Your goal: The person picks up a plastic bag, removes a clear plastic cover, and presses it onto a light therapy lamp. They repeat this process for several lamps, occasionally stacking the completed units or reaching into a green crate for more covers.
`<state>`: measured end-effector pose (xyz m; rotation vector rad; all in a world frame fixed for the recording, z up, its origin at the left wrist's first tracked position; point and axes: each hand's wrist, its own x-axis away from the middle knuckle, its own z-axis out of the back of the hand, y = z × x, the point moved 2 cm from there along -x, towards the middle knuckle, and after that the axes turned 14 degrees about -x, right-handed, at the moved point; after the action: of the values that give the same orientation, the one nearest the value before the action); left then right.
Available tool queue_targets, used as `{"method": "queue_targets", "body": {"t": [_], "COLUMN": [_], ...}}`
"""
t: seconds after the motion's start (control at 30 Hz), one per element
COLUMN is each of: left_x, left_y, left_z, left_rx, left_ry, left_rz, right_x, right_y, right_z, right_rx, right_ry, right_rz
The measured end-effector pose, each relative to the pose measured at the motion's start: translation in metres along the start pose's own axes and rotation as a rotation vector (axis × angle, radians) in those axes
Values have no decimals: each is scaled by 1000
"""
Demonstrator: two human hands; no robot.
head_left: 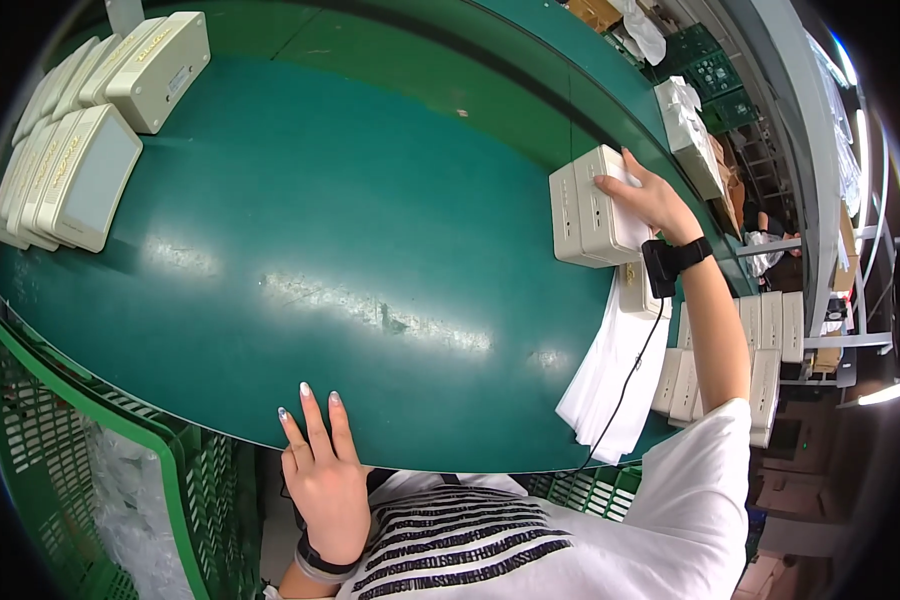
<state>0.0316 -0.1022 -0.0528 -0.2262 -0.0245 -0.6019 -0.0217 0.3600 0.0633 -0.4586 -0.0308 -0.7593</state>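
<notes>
Cream, hard-looking plastic with rounded corners forms the box (598, 225) at the right side of the worktable (370, 190), standing on its edge against a matching neighbour box (565, 215). Right hand (660, 205): grasping, the thumb laid on the narrow side of the cream box and the other fingers reaching over its far edge, where their tips are partly hidden. Left hand (332, 500): fingers extended, slightly apart and holding nothing, near the front edge of the table; whether the fingertips touch the surface cannot be told. The step in hand appears to be one-handed handling of a single box, either placing or taking up; the single view does not settle which. As a judgement, the next move calls for an even pinch and clearance from the neighbour, with the black cable (635, 365) below the wrist kept free. Materials: smooth green table surface, scuffed pale in patches; thin, flat white sheets (610, 375) fanned in a loose stack near the boxes; similar slab-shaped units (55, 190) ranked upright at far left, one showing a flat grey panel; perforated green crate (170, 480), rigid, beside crinkled clear bags (125, 500).
</notes>
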Motion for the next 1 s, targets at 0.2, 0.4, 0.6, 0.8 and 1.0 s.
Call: {"method": "queue_targets", "body": {"t": [0.2,0.4,0.6,0.8,1.0], "left_x": [-9,-76,-312,-349,-296], "left_y": [-9,-20,124,230,222], "left_z": [30,109,114,58,76], "left_rx": [55,396,1308,1984,1928], "left_ry": [-52,-85,40,-441,-110], "left_rz": [-34,-461,-448,-444,-323], "right_x": [-6,119,126,82,62], "right_y": [24,78,67,46,67], "right_z": [2,-29,-115,-146,-111], "right_rx": [-56,-1240,-1987,-2026,-2003], "right_ry": [117,405,236,358,478], "right_rz": [38,28,-297,-66,68]}}
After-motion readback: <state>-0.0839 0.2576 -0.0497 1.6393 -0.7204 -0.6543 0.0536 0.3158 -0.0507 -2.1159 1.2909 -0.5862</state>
